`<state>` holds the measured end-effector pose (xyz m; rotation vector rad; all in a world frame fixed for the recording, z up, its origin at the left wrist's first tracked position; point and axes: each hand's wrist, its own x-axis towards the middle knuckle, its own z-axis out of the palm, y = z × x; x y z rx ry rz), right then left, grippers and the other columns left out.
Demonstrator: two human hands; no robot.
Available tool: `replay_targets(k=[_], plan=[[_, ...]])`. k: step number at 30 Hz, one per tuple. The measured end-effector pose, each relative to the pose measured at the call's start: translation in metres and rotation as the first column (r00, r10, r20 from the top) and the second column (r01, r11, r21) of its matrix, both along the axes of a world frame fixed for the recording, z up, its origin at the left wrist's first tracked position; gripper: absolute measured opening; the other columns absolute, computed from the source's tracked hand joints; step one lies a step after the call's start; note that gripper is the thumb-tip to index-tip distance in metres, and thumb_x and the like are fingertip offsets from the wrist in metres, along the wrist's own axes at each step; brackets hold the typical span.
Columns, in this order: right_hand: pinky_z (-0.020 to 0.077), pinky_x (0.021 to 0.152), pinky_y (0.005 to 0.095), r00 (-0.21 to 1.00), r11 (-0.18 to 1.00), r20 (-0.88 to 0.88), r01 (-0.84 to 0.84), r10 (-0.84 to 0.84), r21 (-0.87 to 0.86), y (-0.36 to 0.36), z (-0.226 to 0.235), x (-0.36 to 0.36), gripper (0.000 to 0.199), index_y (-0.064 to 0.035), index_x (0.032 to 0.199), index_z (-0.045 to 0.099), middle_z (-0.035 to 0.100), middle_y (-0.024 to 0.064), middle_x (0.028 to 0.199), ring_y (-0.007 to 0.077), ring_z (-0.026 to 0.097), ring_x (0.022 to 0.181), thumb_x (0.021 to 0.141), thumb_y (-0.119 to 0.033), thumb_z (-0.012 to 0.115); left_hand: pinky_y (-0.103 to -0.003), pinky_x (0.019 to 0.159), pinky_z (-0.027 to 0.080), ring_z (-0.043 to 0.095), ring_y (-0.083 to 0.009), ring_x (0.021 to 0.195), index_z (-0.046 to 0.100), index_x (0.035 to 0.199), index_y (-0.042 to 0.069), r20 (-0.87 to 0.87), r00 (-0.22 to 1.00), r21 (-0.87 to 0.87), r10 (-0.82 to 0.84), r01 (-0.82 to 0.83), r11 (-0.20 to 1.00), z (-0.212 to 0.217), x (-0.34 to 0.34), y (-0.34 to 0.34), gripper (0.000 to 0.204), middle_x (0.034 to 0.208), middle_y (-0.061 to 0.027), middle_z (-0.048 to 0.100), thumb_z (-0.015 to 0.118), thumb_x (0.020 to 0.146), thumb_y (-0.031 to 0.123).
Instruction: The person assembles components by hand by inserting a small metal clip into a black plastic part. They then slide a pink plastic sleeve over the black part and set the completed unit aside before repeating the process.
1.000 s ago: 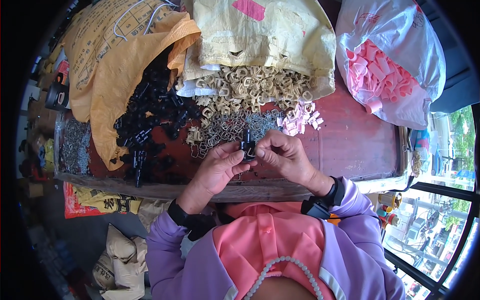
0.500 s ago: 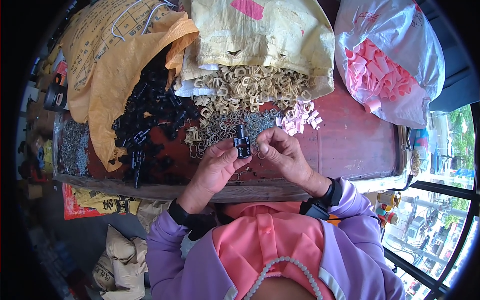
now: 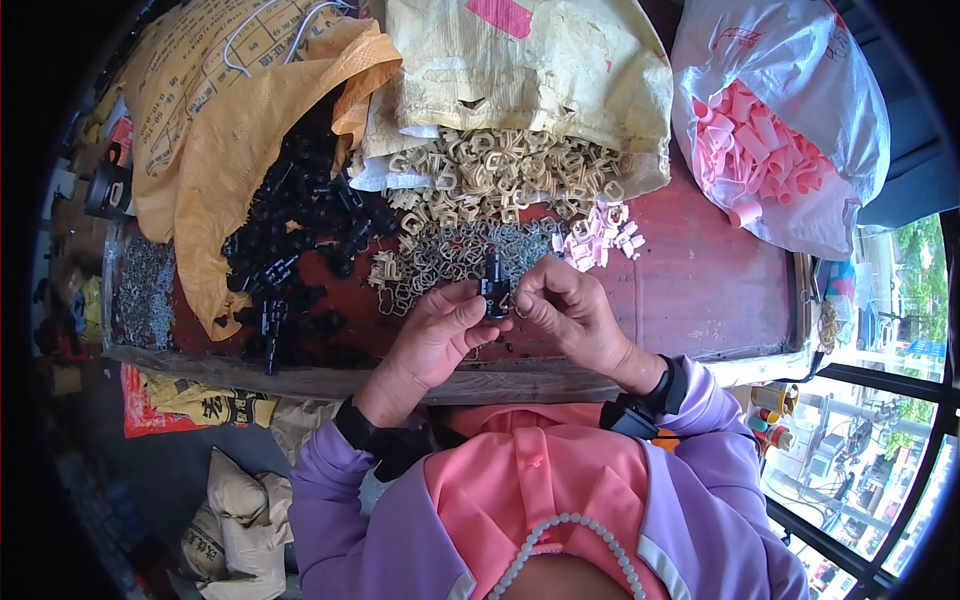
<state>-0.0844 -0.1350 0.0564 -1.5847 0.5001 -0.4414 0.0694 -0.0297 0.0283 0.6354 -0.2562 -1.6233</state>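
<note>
Upright between the thumb and fingers of my left hand (image 3: 437, 335) is a black plastic part (image 3: 494, 288), narrow at its top and wider below. My right hand (image 3: 575, 315) is closed in a pinch close against the right side of this part. Something small and thin seems to sit at its fingertips, too small to name. Just beyond both hands lies a pile of bent metal wire clips (image 3: 440, 255). Beige plastic buckle-like pieces (image 3: 510, 165) are heaped behind the clips.
Left of my hands, black plastic parts (image 3: 300, 205) spill from an orange woven sack (image 3: 215, 215). Small pale pink pieces (image 3: 600, 235) lie right of the clips. A white bag (image 3: 850, 140) at the far right holds pink tubes (image 3: 765, 150). The table's front edge (image 3: 480, 383) runs under my wrists.
The black part has shifted slightly to the right and turned a little. My right hand's fingertips have come closer, against its side.
</note>
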Motion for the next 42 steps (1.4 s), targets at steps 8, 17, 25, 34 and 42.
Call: replay_targets(k=[8,17,25,34,42], plan=[[0.0400,0.050,0.0245,0.993,0.871,0.114,0.064,-0.009,-0.487,0.000,0.002,0.008,0.008,-0.0014,0.077,0.050,0.046,0.0060,0.069,0.0151,0.050,0.056,0.078,-0.006,0.056,-0.025,0.067,0.051,0.059,-0.0200,0.079,0.053,0.100,0.003,0.011,1.000,0.027,-0.015,0.015,1.000,-0.001,-0.001,0.001,0.021,0.092,-0.0086,0.058,0.053,0.081,0.011],[0.0399,0.045,0.0307,0.996,0.666,0.085,0.047,0.025,-0.745,0.000,0.004,0.005,0.011,-0.0016,0.078,0.051,0.046,0.0078,0.067,0.0220,0.049,0.053,0.070,-0.002,0.060,-0.027,0.065,0.051,0.060,-0.0191,0.078,0.054,0.100,0.006,0.002,1.000,0.081,-0.024,0.023,0.996,-0.010,0.000,0.002,0.020,0.090,-0.0080,0.059,0.054,0.080,0.010],[0.0395,0.043,0.0294,1.000,0.563,0.027,0.016,0.011,-0.826,0.002,-0.003,0.003,0.013,-0.0019,0.078,0.051,0.045,0.0068,0.065,0.0207,0.049,0.051,0.069,-0.004,0.061,-0.026,0.064,0.051,0.059,-0.0167,0.075,0.054,0.101,0.005,0.055,0.998,0.117,-0.008,0.002,0.993,-0.013,-0.001,0.002,0.021,0.089,-0.0070,0.059,0.053,0.081,0.009],[0.0384,0.045,0.0239,0.989,0.993,-0.121,-0.093,0.084,-0.067,0.004,-0.012,0.021,0.016,-0.0035,0.080,0.048,0.045,0.0016,0.063,0.0080,0.049,0.055,0.075,-0.010,0.061,-0.023,0.063,0.050,0.059,-0.0169,0.076,0.053,0.100,0.000,0.143,0.988,0.170,-0.065,0.040,0.985,-0.008,0.016,0.010,0.022,0.087,-0.0097,0.059,0.053,0.080,0.009],[0.0417,0.052,0.0276,0.943,0.738,-0.162,-0.329,0.291,-0.589,-0.002,-0.015,0.089,0.018,-0.0054,0.090,0.050,0.049,0.0060,0.071,0.0169,0.053,0.060,0.075,-0.012,0.058,-0.022,0.063,0.050,0.060,-0.0193,0.077,0.051,0.101,0.000,0.199,0.959,0.180,0.203,-0.239,0.954,-0.022,0.067,0.064,0.023,0.089,-0.0139,0.059,0.051,0.080,0.009]])
